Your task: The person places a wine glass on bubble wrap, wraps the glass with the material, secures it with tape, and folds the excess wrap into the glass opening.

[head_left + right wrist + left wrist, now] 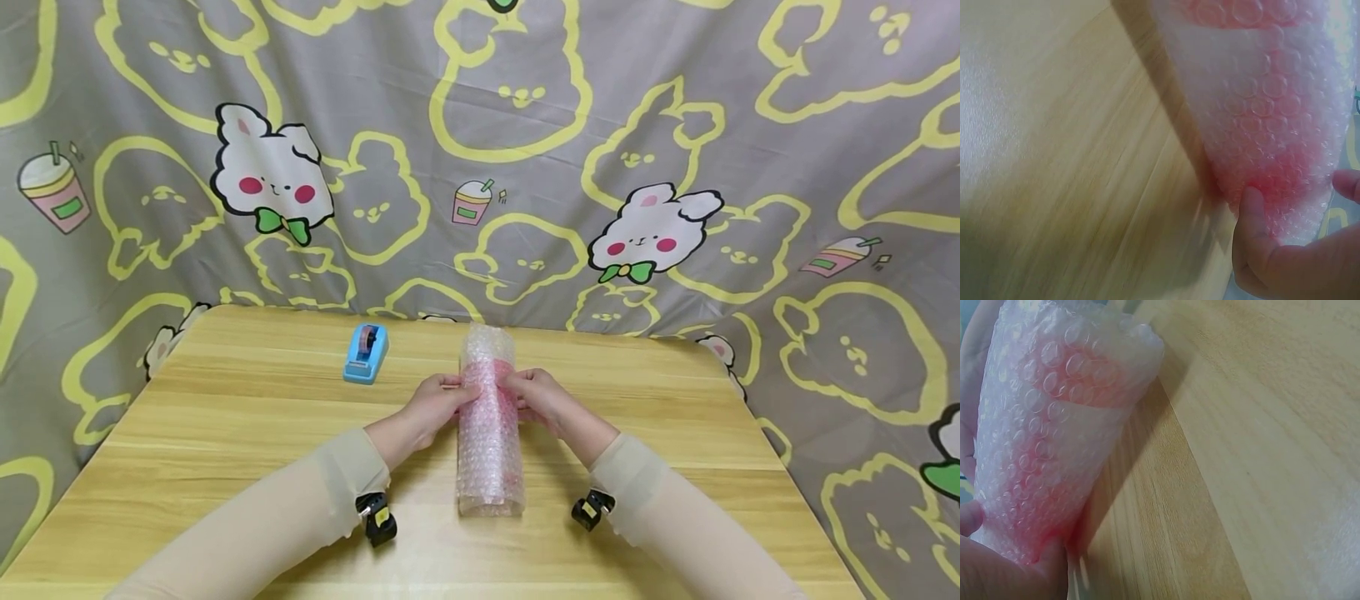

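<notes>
A roll of clear bubble wrap [489, 467] lies lengthwise on the table, with something pink and white showing through its layers. From the left side, my left hand [433, 408] grips it near the middle, thumb on top. My right hand [545, 402] holds the opposite side at about the same height. In the left wrist view the thumb of the left hand [1013, 572] presses on the bubble wrap [1066, 434] over a pink patch. The right wrist view has the right hand [1294, 262] with a fingertip against the wrap [1254, 81]. What is wrapped inside is blurred by the bubbles.
A blue tape dispenser [365, 354] with a tape roll in it stands at the back left of the wooden table [247, 467]. Behind the table's far edge hangs a grey curtain [405, 108] with cartoon prints, also running along both sides.
</notes>
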Demonstrator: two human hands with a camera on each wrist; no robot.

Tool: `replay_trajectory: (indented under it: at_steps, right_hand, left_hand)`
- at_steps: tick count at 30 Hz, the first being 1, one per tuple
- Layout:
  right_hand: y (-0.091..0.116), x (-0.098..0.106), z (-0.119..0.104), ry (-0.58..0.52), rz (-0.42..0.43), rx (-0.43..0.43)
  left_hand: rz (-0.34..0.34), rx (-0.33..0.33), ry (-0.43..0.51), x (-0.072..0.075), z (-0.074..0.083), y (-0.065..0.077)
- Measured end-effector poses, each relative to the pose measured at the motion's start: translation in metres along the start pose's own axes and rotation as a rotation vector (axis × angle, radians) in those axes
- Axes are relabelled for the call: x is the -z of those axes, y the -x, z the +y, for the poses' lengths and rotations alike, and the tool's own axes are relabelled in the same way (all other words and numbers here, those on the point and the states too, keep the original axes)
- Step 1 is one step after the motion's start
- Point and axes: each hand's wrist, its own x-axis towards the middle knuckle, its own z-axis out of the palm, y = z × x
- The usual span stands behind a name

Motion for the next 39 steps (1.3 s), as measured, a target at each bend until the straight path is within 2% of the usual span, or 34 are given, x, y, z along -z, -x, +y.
replay_trajectory:
  at_steps: [12, 28, 39]
  right_hand:
    - [-0.0022, -0.003, 0.0032, -0.009, -0.004, 0.003]
    - [-0.0037, -0.0026, 0.0058, -0.024, 0.008, -0.006]
    - [-0.0043, -0.0044, 0.0056, -0.04, 0.019, -0.024]
  left_hand:
    - [0.041, 0.003, -0.063, 0.0008, 0.002, 0.0025]
    - [0.017, 0.039, -0.008, 0.0017, 0.0066, 0.0042]
    - [0.024, 0.015, -0.03, 0.0018, 0.0077, 0.0051]
